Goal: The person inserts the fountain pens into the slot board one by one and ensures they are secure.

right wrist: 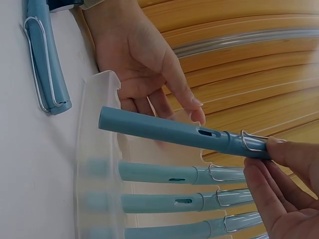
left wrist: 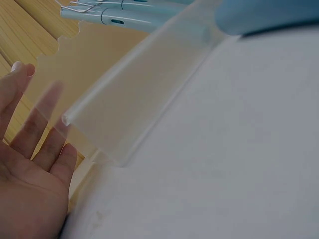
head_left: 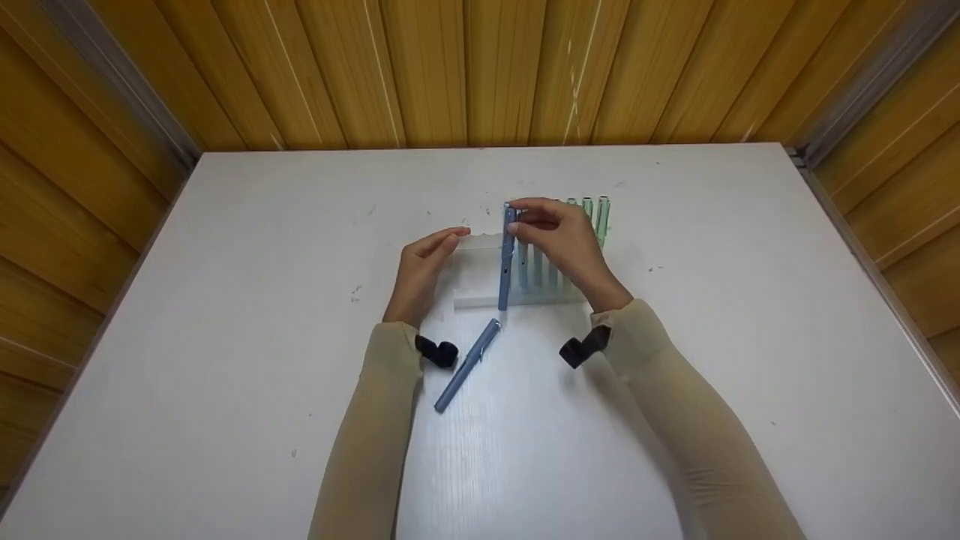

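Observation:
My right hand (head_left: 564, 241) pinches a blue pen (right wrist: 164, 131) by its clip end, thumb against fingers. In the head view the pen stands nearly upright in front of a frosted pen rack (head_left: 477, 271); the right wrist view shows its lower end apart from the rack's notches. At the rack's left end is my left hand (head_left: 420, 276), its fingers fairly straight and partly behind the translucent back panel (left wrist: 82, 59). Several pale blue-green pens (right wrist: 159, 203) stand in the rack, partly hidden by my right hand in the head view.
A second blue pen (head_left: 466, 367) lies slanted on the white table (head_left: 225, 337), near my left wrist. Green pens (head_left: 603, 217) fill the rack's right side. Wood-patterned walls (head_left: 435, 75) enclose the table at the back and sides.

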{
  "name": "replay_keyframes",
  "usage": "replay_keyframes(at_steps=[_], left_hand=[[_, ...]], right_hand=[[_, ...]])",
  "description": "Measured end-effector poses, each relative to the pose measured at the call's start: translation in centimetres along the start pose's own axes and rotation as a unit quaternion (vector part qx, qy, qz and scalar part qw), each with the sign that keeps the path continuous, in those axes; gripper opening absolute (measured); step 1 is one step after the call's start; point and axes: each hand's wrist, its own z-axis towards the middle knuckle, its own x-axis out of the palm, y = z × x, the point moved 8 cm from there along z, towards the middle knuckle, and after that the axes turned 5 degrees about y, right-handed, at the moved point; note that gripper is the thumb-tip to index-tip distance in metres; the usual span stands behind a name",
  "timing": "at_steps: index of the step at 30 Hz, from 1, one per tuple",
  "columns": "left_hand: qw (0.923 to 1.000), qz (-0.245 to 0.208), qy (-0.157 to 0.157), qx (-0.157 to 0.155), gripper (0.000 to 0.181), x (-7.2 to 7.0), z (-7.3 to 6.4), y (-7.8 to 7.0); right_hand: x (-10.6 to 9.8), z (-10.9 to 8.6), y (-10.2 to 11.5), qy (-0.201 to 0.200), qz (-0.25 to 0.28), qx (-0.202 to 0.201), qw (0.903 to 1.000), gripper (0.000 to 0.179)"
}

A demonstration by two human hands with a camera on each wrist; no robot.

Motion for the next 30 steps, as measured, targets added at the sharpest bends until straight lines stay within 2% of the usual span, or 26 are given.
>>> replay_keyframes(at_steps=[11,19,25,30], left_hand=[[0.9999,0.012,-0.001,-0.002,0.034,-0.1,-0.2,0.1],[0.9998,0.02,-0.003,-0.007,0.033,0.0,0.0,0.1],[0.9999,0.013,-0.004,-0.001,0.032,0.0,0.0,0.0],[0.9999,0.012,-0.002,0.001,0.033,0.0,-0.1,-0.1]], right_hand=[[0.1,0.4,0.6,-0.032,-0.012,-0.025,0.9991,0.033],[-0.1,0.5,1.1,-0.055,-0.01,-0.077,0.9955,0.031],[0.1,0.7,1.0,-0.057,0.0,-0.07,0.996,0.031],[0.2,0.7,1.0,-0.055,-0.003,-0.081,0.9952,0.031]])
